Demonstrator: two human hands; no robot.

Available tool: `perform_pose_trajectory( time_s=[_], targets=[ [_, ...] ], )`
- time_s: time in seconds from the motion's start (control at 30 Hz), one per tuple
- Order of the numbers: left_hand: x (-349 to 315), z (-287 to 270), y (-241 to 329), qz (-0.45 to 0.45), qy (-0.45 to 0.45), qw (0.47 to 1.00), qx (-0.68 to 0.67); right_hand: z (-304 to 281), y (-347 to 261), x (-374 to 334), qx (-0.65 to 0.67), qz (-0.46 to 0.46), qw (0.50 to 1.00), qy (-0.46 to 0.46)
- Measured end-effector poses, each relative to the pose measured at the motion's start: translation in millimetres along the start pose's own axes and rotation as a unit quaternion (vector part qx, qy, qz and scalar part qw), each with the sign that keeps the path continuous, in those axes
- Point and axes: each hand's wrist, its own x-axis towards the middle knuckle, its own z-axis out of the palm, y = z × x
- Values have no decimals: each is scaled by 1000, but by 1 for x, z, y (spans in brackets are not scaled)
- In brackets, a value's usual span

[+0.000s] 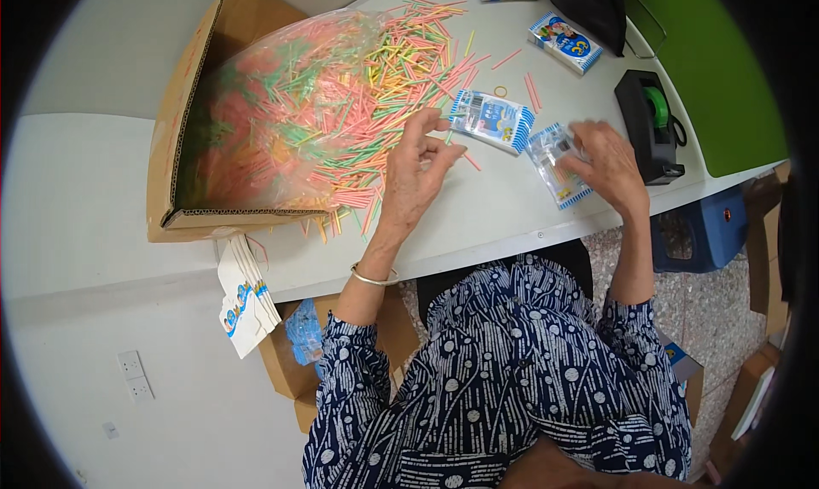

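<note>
My left hand (414,177) hovers beside the spilled pile of thin pink, green and yellow sticks (401,71); its thumb and index finger are curved but apart. A pink stick (473,161) lies just past the thumb. My right hand (607,165) is slightly blurred, with thumb and fingers on a clear packet with blue striped ends (550,177). Some sticks show through that packet's film. Between the hands a second blue-and-white packet (492,120) lies flat on the table.
An open cardboard box (183,122) lies at the left, a clear bag of sticks (273,105) spilling out. Another packet (565,43) and a dark bag (589,7) sit farther back. A black tape dispenser (647,130) stands at right; a blue stool (704,233) is below the edge.
</note>
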Motion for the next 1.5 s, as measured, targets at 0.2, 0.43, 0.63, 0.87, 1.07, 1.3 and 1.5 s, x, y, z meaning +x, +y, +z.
perform_pose_trajectory(
  time_s=[0.2, 0.43, 0.63, 0.87, 1.07, 1.3, 1.5],
  targets=[
    [9, 0, 6, 10, 10, 1000, 10, 40, -32, 60, -71, -96, 975, 187],
    [3, -3, -11, -5, 14, 999, 43, 68, -16, 83, -47, -97, 986, 127],
    [25, -4, -28, 66, 92, 987, 112, 48, -35, 65, -16, -162, 953, 257],
    [20, -1, 7, -1, 6, 1000, -3, 37, -54, 40, 226, -210, 938, 160],
    [-23, 3, 16, -4, 9, 997, 79, 42, -53, 27, 337, -92, 935, -54],
    [-39, -2, 6, -44, 7, 997, 67, 50, -62, 17, 372, -80, 924, -37],
    [-27, -11, 2, -66, -42, 986, 149, 60, -63, 20, 362, -81, 928, -40]
  ],
)
